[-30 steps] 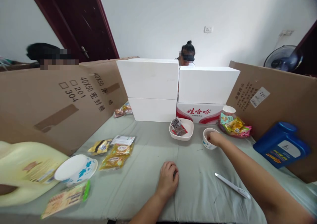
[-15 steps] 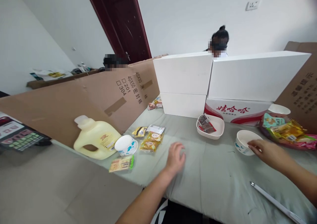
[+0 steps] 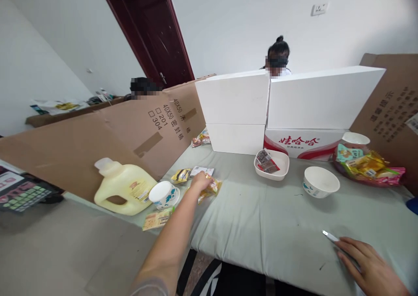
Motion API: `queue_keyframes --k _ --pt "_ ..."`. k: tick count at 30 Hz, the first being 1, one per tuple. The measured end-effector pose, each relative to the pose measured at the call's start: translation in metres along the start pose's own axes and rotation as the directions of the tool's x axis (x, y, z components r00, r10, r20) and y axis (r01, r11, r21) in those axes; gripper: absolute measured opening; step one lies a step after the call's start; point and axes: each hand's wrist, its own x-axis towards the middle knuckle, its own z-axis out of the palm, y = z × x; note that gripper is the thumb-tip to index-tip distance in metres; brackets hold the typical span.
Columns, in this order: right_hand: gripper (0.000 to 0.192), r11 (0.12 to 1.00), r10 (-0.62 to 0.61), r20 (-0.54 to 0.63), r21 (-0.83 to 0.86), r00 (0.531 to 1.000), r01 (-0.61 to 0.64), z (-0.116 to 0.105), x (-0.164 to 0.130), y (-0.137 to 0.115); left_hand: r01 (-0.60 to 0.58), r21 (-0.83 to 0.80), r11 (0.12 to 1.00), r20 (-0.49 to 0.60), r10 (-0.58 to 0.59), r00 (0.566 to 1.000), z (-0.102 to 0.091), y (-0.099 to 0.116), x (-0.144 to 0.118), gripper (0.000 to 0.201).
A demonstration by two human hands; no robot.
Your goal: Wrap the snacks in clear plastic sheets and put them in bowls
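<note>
My left hand [image 3: 201, 181] reaches across the left part of the table, its fingers closed on a gold-yellow snack packet [image 3: 213, 190]. Part of the packet is hidden under the hand. At the lower right, my right hand [image 3: 367, 261] has its fingers and thumb around a slim white tool [image 3: 330, 236] with a metal tip; its kind is unclear. Close to the left hand lie a yellow-and-black packet [image 3: 180, 175] and a white packet [image 3: 201, 170]. A paper bowl [image 3: 321, 182] with blue print stands beyond the right hand.
A pale yellow jug [image 3: 126, 187], another paper bowl [image 3: 164, 194] and a flat packet [image 3: 156, 219] are at the left. White boxes [image 3: 233, 97] and cardboard [image 3: 146, 130] wall the table. A white dish [image 3: 271, 174] holds dark sachets; a snack-filled bowl [image 3: 339, 163] stands right.
My left hand has moved left and forward onto the gold-yellow packet. My right hand has left the paper bowl's rim and come down onto the slim white tool.
</note>
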Motion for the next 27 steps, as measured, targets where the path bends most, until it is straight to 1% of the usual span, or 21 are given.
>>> queue_keyframes --k 1,3,5,6,7,8,9,10,11,12,13,16,19,21,23,25,26,27 --pt "0.048 0.999 -0.019 -0.025 -0.043 1.0 0.018 0.001 -0.002 -0.003 -0.081 -0.03 0.996 -0.004 0.081 0.997 0.007 0.013 -0.008 0.032" --pt "0.049 0.995 -0.022 -0.035 -0.102 0.999 0.018 0.003 -0.004 -0.01 -0.243 -0.093 0.966 -0.027 0.241 0.97 0.025 0.041 -0.031 0.034" --pt "0.047 0.991 0.004 -0.031 -0.131 1.0 -0.008 0.003 -0.005 -0.018 -0.401 -0.163 0.902 -0.076 0.393 0.916 0.047 0.068 -0.06 0.036" --pt "0.044 0.99 0.018 -0.027 -0.137 0.999 -0.021 0.003 -0.005 -0.022 -0.496 -0.203 0.844 -0.122 0.481 0.868 0.06 0.078 -0.077 0.034" --pt "0.041 0.99 0.032 -0.024 -0.138 0.999 -0.034 0.001 -0.005 -0.025 -0.644 -0.252 0.723 -0.22 0.605 0.765 0.072 0.086 -0.093 0.03" --pt "0.038 0.99 0.045 -0.018 -0.134 0.999 -0.047 0.0 -0.006 -0.027 -0.769 -0.272 0.578 -0.279 0.718 0.638 0.085 0.092 -0.109 0.025" --pt "0.036 0.99 0.057 -0.012 -0.125 0.998 -0.058 -0.002 -0.006 -0.029 -0.858 -0.272 0.437 -0.304 0.806 0.507 0.096 0.094 -0.124 0.02" --pt "0.034 0.991 0.068 -0.002 -0.111 0.998 -0.068 -0.004 -0.007 -0.029 -0.91 -0.268 0.316 -0.298 0.871 0.391 0.106 0.094 -0.137 0.018" --pt "0.033 0.993 0.078 0.009 -0.093 0.997 -0.077 -0.007 -0.008 -0.03 -0.933 -0.269 0.24 -0.27 0.911 0.312 0.115 0.092 -0.149 0.018" --pt "0.032 0.994 0.087 0.019 -0.075 0.996 -0.086 -0.009 -0.008 -0.03 -0.941 -0.274 0.2 -0.242 0.932 0.269 0.12 0.088 -0.158 0.019" --pt "0.031 0.994 0.096 0.026 -0.056 0.995 -0.095 -0.011 -0.008 -0.032 -0.941 -0.283 0.186 -0.221 0.942 0.252 0.124 0.084 -0.165 0.021" --pt "0.028 0.99 0.136 0.016 0.028 0.991 -0.137 -0.013 -0.001 -0.048 -0.934 -0.296 0.2 -0.21 0.94 0.268 0.125 0.074 -0.175 0.023" --pt "0.027 0.974 0.144 -0.015 0.18 0.99 -0.139 -0.013 0.017 -0.082 -0.94 -0.279 0.195 -0.233 0.936 0.263 0.124 0.07 -0.174 0.026" --pt "0.028 0.957 0.101 -0.015 0.276 0.995 -0.093 -0.013 0.032 -0.11 -0.947 -0.262 0.186 -0.259 0.932 0.255 0.125 0.07 -0.173 0.037" --pt "0.03 0.942 0.043 -0.001 0.333 0.999 -0.04 -0.013 0.044 -0.133 -0.957 -0.236 0.166 -0.288 0.929 0.233 0.128 0.07 -0.172 0.046" --pt "0.033 0.938 -0.013 0.02 0.345 1.0 0.006 -0.013 0.052 -0.148 -0.965 -0.209 0.155 -0.282 0.936 0.211 0.13 0.07 -0.172 0.049" --pt "0.034 0.941 -0.035 0.033 0.338 0.999 0.022 -0.013 0.054 -0.152 -0.966 -0.201 0.162 -0.268 0.94 0.213 0.13 0.069 -0.173 0.048" --pt "0.035 0.945 -0.052 0.046 0.325 0.998 0.035 -0.012 0.056 -0.155 -0.964 -0.196 0.177 -0.257 0.94 0.225 0.13 0.07 -0.173 0.046"
